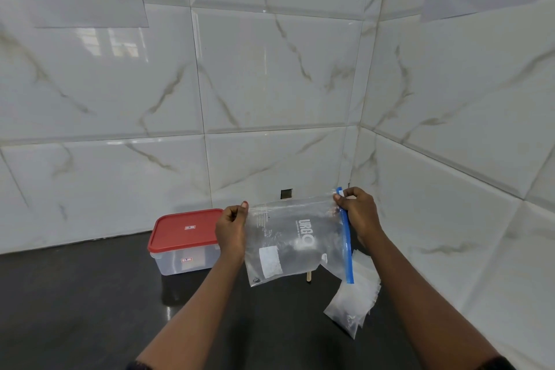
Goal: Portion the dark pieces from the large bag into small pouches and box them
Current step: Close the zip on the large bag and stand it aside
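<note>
I hold a large clear zip bag (295, 242) with white print and a blue zip strip up above the dark counter. My left hand (231, 230) pinches its left corner. My right hand (357, 213) grips the upper end of the blue strip, which hangs down the bag's right side. Dark contents show faintly through the middle of the bag. A pile of small clear pouches (357, 294) lies on the counter below my right forearm, the nearest one holding a few dark pieces. A clear plastic box with a red lid (184, 242) stands shut at the left of my left hand.
The dark counter (75, 294) meets white marble-tiled walls at the back and right, forming a corner behind the bag. A small wooden stick end (309, 276) pokes out below the bag. A small dark hole (286, 194) is in the back wall tile.
</note>
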{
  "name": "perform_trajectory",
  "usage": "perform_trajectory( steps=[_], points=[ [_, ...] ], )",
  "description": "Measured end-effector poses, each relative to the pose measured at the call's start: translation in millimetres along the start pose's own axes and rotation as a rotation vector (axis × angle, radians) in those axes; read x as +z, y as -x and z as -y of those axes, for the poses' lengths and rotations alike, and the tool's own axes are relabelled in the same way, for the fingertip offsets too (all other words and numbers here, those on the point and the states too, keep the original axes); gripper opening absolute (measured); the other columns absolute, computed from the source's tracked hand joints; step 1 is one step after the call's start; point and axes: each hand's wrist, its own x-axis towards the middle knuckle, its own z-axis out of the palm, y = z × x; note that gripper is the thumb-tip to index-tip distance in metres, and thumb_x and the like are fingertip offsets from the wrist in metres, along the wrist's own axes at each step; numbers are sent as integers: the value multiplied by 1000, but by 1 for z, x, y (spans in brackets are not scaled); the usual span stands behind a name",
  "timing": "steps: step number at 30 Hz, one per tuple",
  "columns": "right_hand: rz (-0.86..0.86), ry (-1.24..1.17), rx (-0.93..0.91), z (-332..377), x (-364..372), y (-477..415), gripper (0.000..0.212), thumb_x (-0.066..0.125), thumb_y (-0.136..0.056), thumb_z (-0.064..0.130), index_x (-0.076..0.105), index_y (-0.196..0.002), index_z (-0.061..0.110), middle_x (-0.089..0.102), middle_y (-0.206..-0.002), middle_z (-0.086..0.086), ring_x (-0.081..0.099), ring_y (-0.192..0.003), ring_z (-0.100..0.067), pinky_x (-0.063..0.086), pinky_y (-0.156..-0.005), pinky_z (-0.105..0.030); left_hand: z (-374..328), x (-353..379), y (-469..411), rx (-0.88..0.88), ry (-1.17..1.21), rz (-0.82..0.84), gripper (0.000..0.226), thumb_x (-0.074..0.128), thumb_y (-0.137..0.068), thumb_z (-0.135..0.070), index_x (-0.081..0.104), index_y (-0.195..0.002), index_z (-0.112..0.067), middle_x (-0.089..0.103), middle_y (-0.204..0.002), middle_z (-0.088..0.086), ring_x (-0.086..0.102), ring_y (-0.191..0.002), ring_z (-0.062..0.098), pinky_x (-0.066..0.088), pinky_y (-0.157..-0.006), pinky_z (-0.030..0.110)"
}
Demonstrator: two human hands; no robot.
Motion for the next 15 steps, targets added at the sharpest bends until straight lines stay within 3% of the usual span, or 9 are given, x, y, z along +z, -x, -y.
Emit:
perform_trajectory(
  steps=[2, 4, 7, 9, 11, 13, 15],
  points=[
    [68, -87, 86, -1, -1, 4, 28, 61, -90, 35, 60, -96, 8, 64, -101, -14, 61, -90, -28, 52, -83, -40, 2, 1, -2, -49, 28, -28, 23, 61, -90, -27, 64, -86, -5, 56, -72, -2, 48, -69, 13, 40, -61, 23],
    [262, -189, 209, -5, -5, 10, 29, 61, -88, 39, 59, -97, 12, 64, -105, -13, 63, -95, -30, 54, -89, -45, 5, 1, -4, -111, 58, -49, 23, 59, -91, -29, 62, -87, -6, 55, -72, -2, 48, -70, 14, 41, -62, 24],
    [513, -271, 340, -11, -10, 20, 31, 62, -89, 29, 55, -111, 8, 65, -105, -8, 65, -95, -24, 58, -80, -36, 10, -2, -10, -165, 61, -32, 25, 58, -91, -32, 61, -92, -7, 57, -76, -2, 52, -77, 17, 43, -69, 28],
    [511, -223, 360, -15, -10, 22, 34, 63, -89, 18, 50, -117, 5, 62, -104, -8, 64, -90, -20, 57, -73, -32, 14, -3, -17, -214, 68, 49, 31, 56, -92, -36, 61, -105, -9, 64, -97, 1, 57, -95, 19, 46, -86, 32],
    [456, -204, 364, -17, -9, 20, 31, 61, -90, 11, 49, -118, 5, 59, -101, -7, 61, -87, -19, 56, -73, -34, 20, -6, -19, -302, 79, 263, 51, 52, -91, -50, 49, -131, -19, 53, -133, 2, 50, -120, 23, 43, -102, 44],
    [392, -214, 350, -18, -6, 16, 32, 57, -92, 8, 48, -122, 3, 58, -100, -6, 61, -86, -19, 54, -75, -37, 29, -7, -17, -536, 43, 458, 69, 48, -82, -69, 39, -138, -29, 41, -143, 3, 42, -129, 32, 48, -88, 57],
    [318, -181, 304, -18, -3, 12, 34, 55, -93, 7, 47, -125, 1, 58, -103, -8, 60, -87, -20, 53, -76, -36, 29, -9, 0, -772, 12, 550, 68, 42, -83, -72, 46, -127, -21, 51, -128, 13, 50, -118, 37, 53, -69, 54]
  ],
)
